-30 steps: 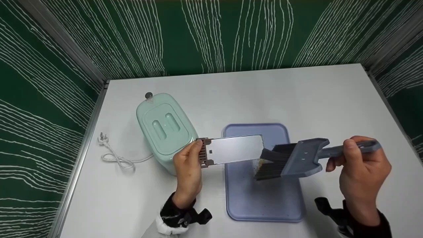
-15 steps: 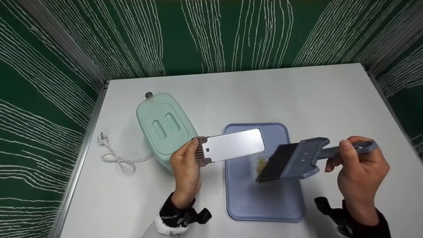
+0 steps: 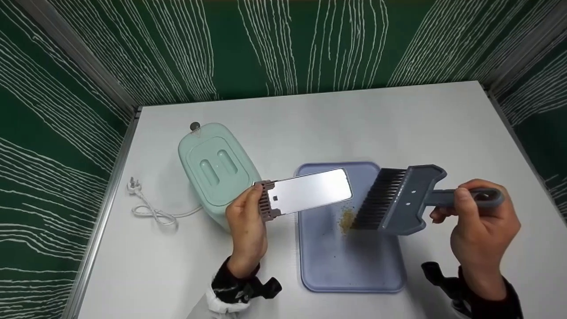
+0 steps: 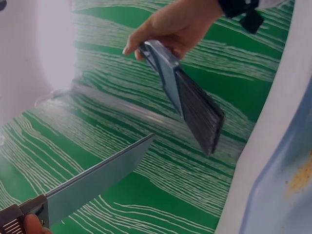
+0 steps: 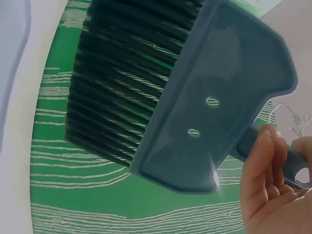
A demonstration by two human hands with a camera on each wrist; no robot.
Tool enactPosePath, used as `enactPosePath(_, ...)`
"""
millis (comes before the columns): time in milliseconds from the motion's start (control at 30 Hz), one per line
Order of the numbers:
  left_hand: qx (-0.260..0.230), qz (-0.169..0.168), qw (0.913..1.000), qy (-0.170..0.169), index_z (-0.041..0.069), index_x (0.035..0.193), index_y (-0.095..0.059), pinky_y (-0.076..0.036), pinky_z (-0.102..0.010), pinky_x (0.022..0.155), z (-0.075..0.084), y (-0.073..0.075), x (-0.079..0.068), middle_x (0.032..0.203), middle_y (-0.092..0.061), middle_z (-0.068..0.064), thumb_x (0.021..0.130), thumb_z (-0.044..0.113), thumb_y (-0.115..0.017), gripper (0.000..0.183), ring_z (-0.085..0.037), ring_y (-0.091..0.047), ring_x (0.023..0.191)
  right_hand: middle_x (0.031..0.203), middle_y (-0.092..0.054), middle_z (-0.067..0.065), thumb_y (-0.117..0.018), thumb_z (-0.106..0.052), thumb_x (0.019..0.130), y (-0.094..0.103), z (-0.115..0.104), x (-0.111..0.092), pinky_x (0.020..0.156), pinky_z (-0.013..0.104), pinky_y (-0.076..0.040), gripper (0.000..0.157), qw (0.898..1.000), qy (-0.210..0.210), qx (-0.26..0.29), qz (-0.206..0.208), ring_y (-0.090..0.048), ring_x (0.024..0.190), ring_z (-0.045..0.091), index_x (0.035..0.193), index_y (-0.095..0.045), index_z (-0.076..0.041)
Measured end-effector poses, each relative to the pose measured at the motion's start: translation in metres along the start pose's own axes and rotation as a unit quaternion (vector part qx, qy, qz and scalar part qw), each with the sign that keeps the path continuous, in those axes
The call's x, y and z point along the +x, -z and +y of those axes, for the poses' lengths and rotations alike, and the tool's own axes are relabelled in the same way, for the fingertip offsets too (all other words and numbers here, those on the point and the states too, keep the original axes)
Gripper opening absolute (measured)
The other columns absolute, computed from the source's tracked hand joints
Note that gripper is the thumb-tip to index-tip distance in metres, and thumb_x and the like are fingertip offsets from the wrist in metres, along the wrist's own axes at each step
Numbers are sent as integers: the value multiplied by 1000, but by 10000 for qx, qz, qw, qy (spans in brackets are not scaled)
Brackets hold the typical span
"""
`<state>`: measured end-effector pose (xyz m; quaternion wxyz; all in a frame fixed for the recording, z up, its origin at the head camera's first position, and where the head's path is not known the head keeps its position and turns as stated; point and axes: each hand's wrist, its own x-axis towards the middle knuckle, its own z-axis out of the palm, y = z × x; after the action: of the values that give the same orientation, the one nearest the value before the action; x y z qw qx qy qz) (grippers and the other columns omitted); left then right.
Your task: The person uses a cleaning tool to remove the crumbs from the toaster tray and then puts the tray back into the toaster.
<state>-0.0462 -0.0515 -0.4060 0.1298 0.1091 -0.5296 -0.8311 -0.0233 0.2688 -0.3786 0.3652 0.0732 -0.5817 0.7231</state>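
Note:
My left hand pinches the brown slotted end of a flat, shiny metal plate, held tilted over the tray's left part. In the left wrist view the plate appears almost edge-on. My right hand grips the handle of a grey-blue brush with long dark bristles. Its bristles point left, over the tray and apart from the plate. The right wrist view shows the brush's broad head from close by. Yellowish crumbs lie in a small heap on the lavender tray, just below the plate's tip.
A mint-green toaster with a two-slot lid stands left of the tray, behind my left hand. Its white cord lies looped on the table, ending in a plug. Green walls with white lines border the white table.
The bristles have come away from the plate's tip, and the brush has turned to show its broad face. The plate has tilted up and shifted slightly left. More of the crumbs shows.

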Motion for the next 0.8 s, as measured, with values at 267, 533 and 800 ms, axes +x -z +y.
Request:
enactPosePath(267, 13, -9, 10000, 31, -13, 103, -75, -59, -30, 60, 1, -1, 0, 87, -73, -15, 104, 7, -55, 28, -20, -69, 73, 79, -71, 15, -52, 15, 95, 4, -5, 0, 56, 15, -55, 13, 9995, 308, -7, -17, -68, 54, 11, 105, -55, 23)
enactPosePath(533, 11, 34, 10000, 1, -15, 103, -74, -59, -30, 61, -3, 0, 0, 88, -72, -16, 104, 6, -56, 27, -20, -69, 76, 82, -73, 9, -54, 12, 96, 7, -9, -2, 61, 11, -54, 17, 9937, 683, -882, 120, -68, 58, 4, 108, -54, 23)
enactPosePath(800, -15, -41, 10000, -35, -14, 105, -74, -59, -30, 59, -4, -1, -3, 88, -72, -16, 104, 7, -56, 28, -20, -68, 74, 85, -72, 4, -57, 10, 97, 22, -3, 0, 61, 10, -52, 22, 9836, 800, -1612, 155, -67, 63, 3, 114, -54, 24)
